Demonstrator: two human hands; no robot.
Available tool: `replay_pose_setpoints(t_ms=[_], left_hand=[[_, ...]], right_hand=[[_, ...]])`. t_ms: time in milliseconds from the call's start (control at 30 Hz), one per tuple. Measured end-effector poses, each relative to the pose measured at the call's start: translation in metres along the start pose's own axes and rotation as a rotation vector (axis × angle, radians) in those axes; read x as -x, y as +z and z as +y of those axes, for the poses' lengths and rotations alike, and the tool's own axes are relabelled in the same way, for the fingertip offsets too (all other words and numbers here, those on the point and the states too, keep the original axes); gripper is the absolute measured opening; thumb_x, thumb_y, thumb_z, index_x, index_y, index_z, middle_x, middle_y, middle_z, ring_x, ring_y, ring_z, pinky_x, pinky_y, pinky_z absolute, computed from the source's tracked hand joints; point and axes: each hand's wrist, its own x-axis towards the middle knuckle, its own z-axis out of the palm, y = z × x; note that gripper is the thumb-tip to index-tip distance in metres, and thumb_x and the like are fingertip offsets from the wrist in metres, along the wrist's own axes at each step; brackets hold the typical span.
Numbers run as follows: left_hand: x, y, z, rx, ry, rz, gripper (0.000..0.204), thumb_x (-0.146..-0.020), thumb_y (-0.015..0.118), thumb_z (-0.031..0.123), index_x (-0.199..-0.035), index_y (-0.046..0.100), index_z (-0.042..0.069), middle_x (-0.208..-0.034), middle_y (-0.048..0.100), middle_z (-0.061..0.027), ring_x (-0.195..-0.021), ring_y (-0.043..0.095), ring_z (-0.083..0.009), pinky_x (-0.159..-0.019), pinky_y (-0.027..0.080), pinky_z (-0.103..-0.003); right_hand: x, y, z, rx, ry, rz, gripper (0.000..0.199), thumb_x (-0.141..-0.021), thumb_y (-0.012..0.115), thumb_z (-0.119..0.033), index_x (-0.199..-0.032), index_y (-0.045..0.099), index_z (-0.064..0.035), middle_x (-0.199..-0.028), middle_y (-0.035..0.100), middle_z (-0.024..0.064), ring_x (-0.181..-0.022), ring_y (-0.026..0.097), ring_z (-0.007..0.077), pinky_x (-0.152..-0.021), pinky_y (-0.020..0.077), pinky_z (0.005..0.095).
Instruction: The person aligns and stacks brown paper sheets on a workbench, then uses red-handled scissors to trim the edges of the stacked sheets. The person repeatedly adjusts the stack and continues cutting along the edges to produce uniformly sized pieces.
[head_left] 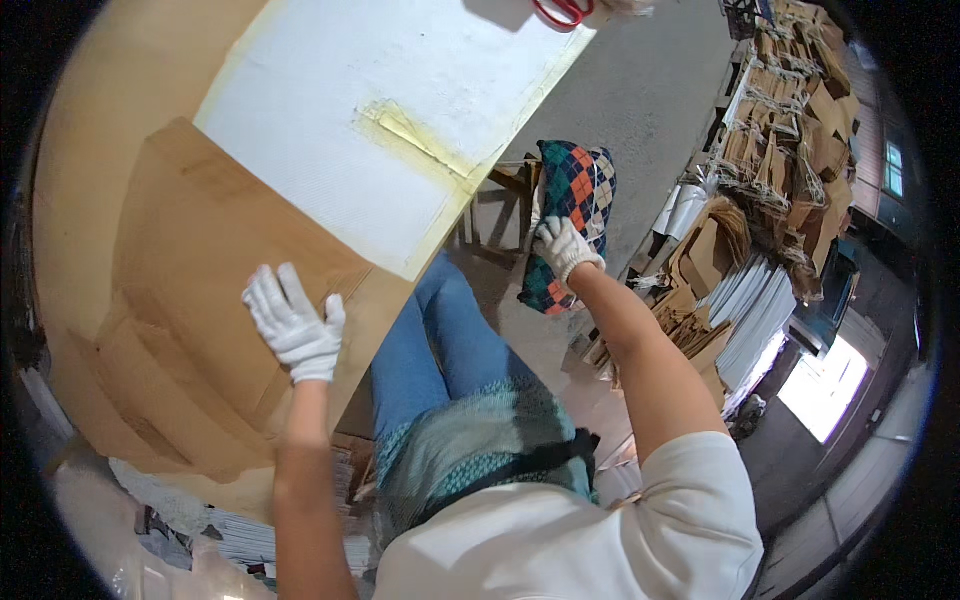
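Left gloved hand [296, 325] lay open, fingers spread, on the brown paper sheet [205, 275]; an even, flat palm seemed best against creasing. Right gloved hand [566, 247] touched the diamond-patterned cushion [572, 185]; grip could not be told. White panel [320, 90] lay beyond the left hand.

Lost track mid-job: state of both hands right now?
Left hand: open, spread over the brown sheet.
Right hand: on the patterned cushion; whether it grips cannot be told.

Well right of the table [140, 80], a window [825, 388] glares blown-out white from a dim wall. Soft light covers the brown sheet [225, 240] on the table, with darker shadow beneath; fisheye distortion bows the table's left side.
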Motion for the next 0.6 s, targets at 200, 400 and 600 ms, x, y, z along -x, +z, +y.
replay_pose_setpoints(t_ms=[200,400,600], left_hand=[[-0.002,0.005,-0.003,-0.026,0.012,0.041,0.071,-0.099,0.04,0.053,-0.142,0.044,-0.004,-0.149,0.039,-0.0269,-0.138,0.04,-0.0459,-0.116,0.031,-0.061],[-0.004,0.007,-0.008,0.002,0.033,-0.041,0.072,-0.101,0.036,0.052,-0.142,0.04,-0.006,-0.147,0.038,-0.0323,-0.138,0.036,-0.0513,-0.114,0.029,-0.065],[-0.004,-0.002,0.002,0.098,0.001,-0.109,0.07,-0.099,0.041,0.052,-0.139,0.043,-0.006,-0.147,0.037,-0.0322,-0.137,0.036,-0.0518,-0.113,0.029,-0.067]], right_hand=[[-0.129,0.03,0.021,0.713,-0.282,0.039,0.069,-0.089,0.061,-0.033,-0.154,0.039,-0.0259,-0.163,0.03,-0.0031,-0.153,0.02,0.0216,-0.123,0.0055,0.0593],[-0.141,0.008,0.017,0.648,-0.287,0.014,0.071,-0.087,0.062,-0.032,-0.154,0.039,-0.0245,-0.162,0.032,-0.0009,-0.152,0.022,0.0227,-0.122,0.0087,0.0574],[-0.137,0.001,0.024,0.629,-0.317,-0.024,0.073,-0.084,0.064,-0.031,-0.153,0.04,-0.0231,-0.161,0.033,0.0012,-0.151,0.024,0.0238,-0.121,0.0119,0.0555]])
